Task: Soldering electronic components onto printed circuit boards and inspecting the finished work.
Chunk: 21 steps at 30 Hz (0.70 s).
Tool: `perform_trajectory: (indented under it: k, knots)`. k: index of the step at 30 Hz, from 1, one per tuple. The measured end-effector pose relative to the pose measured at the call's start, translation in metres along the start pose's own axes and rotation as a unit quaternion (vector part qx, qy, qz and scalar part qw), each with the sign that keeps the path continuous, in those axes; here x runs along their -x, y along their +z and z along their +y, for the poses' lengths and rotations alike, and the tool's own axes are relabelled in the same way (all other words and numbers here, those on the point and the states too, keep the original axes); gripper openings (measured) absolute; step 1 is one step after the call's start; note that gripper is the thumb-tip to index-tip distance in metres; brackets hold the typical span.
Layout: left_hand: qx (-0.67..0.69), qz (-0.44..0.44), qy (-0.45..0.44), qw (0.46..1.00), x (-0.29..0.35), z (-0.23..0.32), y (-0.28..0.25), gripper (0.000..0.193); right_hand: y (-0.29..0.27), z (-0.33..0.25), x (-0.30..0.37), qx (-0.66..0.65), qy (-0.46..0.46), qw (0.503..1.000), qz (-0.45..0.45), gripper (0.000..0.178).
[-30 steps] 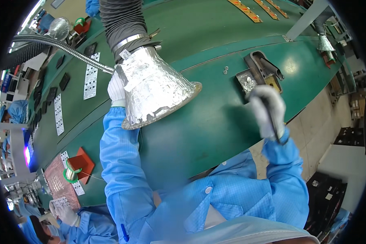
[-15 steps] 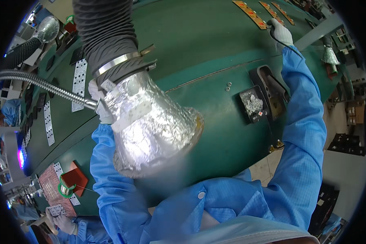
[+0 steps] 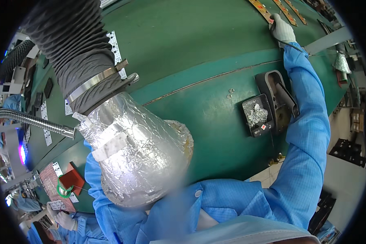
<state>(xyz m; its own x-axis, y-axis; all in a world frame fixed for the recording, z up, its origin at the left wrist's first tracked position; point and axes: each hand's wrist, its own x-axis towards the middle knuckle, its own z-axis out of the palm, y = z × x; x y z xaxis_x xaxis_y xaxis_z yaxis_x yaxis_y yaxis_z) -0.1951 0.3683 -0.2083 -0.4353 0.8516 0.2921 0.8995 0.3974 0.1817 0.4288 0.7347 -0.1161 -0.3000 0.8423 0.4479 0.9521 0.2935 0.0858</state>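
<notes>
My right hand (image 3: 282, 30), in a white glove, is closed at the far right of the bench. A thin black cord (image 3: 288, 43) runs from it along the wrist; the corded tool in the fingers is mostly hidden. The fingers are at the near end of a brown strip-shaped circuit board (image 3: 261, 10). My left hand is hidden behind a foil-wrapped extraction hood (image 3: 144, 152); only the left blue sleeve (image 3: 94, 171) shows. Clamped to the hood is a ribbed black hose (image 3: 71, 42). Whether the left hand touches the hood cannot be seen.
A black stand (image 3: 270, 79) and a tray of silvery scraps (image 3: 255, 114) sit inside my right forearm, with small metal rings (image 3: 230, 93) beside them. White strip boards (image 3: 116, 51) lie to the left. Lower left, a co-worker's gloved hand (image 3: 65, 220) is near a green solder spool (image 3: 63, 189).
The hood and hose have moved leftward and nearer to me. My left hand, visible beside the hood before, is now hidden. My right hand stays by the brown board; the whole view has shifted slightly.
</notes>
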Motion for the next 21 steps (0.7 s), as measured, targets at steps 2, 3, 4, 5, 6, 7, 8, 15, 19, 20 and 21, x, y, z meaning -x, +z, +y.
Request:
perform_trajectory:
  k: [2,3,4,5,6,7,8,15,19,20,21]
  knots:
    - [0.001,0.011,0.001,1.000,-0.001,0.001,0.000,0.031,-0.002,0.003,-0.002,-0.006,-0.004,1.000,-0.020,0.036]
    - [0.003,0.015,0.002,1.000,-0.002,0.002,0.000,0.031,-0.003,0.004,-0.003,-0.048,-0.007,0.999,0.007,0.038]
    - [0.005,0.018,0.003,1.000,-0.002,0.004,0.000,0.031,-0.004,0.004,-0.004,-0.079,0.000,0.996,0.038,0.040]
    - [0.006,0.021,0.003,1.000,-0.002,0.006,-0.001,0.032,-0.005,0.005,-0.005,-0.087,0.027,0.996,0.007,0.045]
    - [0.007,0.025,0.004,1.000,-0.003,0.007,-0.001,0.032,-0.005,0.005,-0.005,-0.102,0.007,0.995,0.005,0.045]
    - [0.006,0.026,0.004,1.000,-0.004,0.009,-0.001,0.033,-0.006,0.004,-0.005,-0.093,0.014,0.996,0.005,0.045]
    - [0.006,0.030,0.004,1.000,-0.005,0.010,-0.002,0.033,-0.006,0.002,-0.005,-0.074,0.027,0.997,0.006,0.045]
    - [0.007,0.056,0.010,0.998,-0.012,0.019,-0.001,0.036,-0.016,-0.008,-0.003,0.000,-0.028,0.999,0.020,0.026]
    - [0.010,0.076,0.015,0.997,-0.017,0.027,0.000,0.037,-0.052,-0.003,0.010,-0.076,-0.004,0.988,0.136,0.030]
    - [0.010,0.081,0.013,0.997,-0.018,0.029,0.000,0.038,-0.065,-0.006,0.017,-0.132,0.038,0.981,0.139,0.030]
    - [0.010,0.090,0.017,0.996,-0.020,0.030,0.000,0.038,-0.080,-0.012,0.023,-0.143,0.073,0.973,0.169,0.031]
